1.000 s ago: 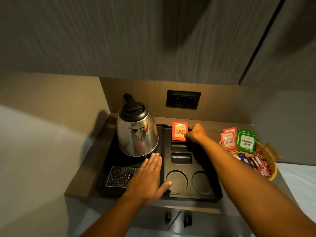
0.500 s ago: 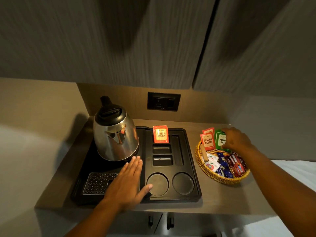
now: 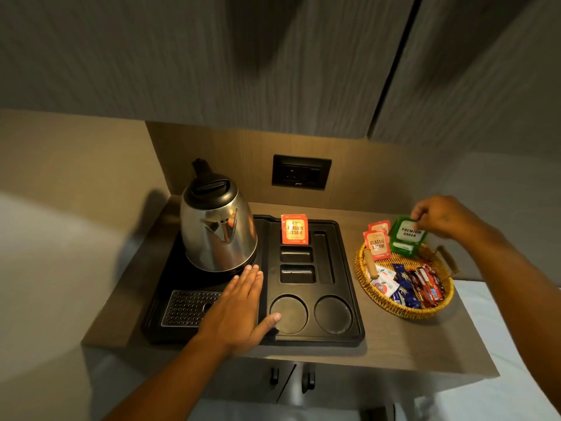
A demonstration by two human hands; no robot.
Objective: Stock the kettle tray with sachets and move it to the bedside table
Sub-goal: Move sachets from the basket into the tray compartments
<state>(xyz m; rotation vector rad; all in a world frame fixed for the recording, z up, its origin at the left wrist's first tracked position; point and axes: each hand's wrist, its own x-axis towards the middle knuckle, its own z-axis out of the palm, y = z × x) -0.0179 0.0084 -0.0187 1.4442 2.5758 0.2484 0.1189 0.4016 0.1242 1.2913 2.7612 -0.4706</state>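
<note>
A black kettle tray point(image 3: 352, 329) lies on the wooden shelf, with a steel kettle point(image 3: 217, 229) on its left half. One red Classic Assam sachet point(image 3: 294, 229) stands upright in the tray's rearmost slot. My left hand point(image 3: 239, 308) rests flat on the tray, fingers spread, below the kettle. To the right stands a wicker basket point(image 3: 394, 305) of sachets. My right hand point(image 3: 440, 217) pinches the top of a green Premium Green sachet point(image 3: 408, 235), lifted at the basket's back rim. Two red Assam sachets point(image 3: 377, 243) stand beside it.
A black wall socket point(image 3: 300, 171) sits behind the tray. Grey cabinet doors hang low above the shelf. The basket also holds blue, red and white sachets point(image 3: 409, 287). White bedding point(image 3: 498, 335) lies right of the shelf. Two empty slots and two round cup wells mark the tray.
My right hand left the red sachet standing in the tray slot, moved right to the basket, and took hold of the green sachet. My left hand stayed flat on the tray.
</note>
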